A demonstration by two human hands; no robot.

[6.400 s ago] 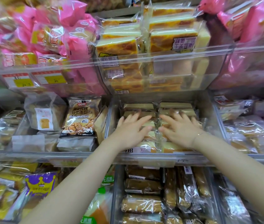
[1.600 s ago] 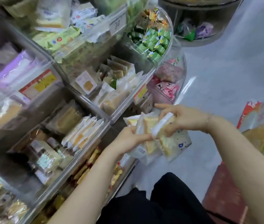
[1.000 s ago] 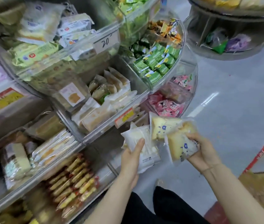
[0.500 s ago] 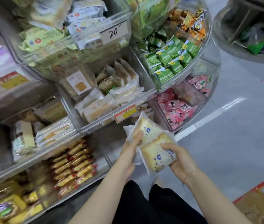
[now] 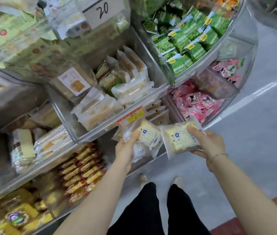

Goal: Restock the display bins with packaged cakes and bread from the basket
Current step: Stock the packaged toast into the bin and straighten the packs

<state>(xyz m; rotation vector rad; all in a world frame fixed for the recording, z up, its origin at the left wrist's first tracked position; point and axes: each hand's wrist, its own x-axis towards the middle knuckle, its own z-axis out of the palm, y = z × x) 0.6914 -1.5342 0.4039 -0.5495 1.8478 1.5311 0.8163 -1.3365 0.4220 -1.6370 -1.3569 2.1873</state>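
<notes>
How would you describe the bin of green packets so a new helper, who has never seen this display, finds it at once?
Start at the handwritten "20" sign at the top of the clear shelving, then look right to the curved corner. The green packets fill the upper rounded bin there, directly above the pink packets. Unlike the pale bread beside them, they are dark green with small yellow labels.

Toast pack [image 5: 148, 135] left of 2nd pack [image 5: 179, 141], bins [image 5: 100, 131] behind
</notes>
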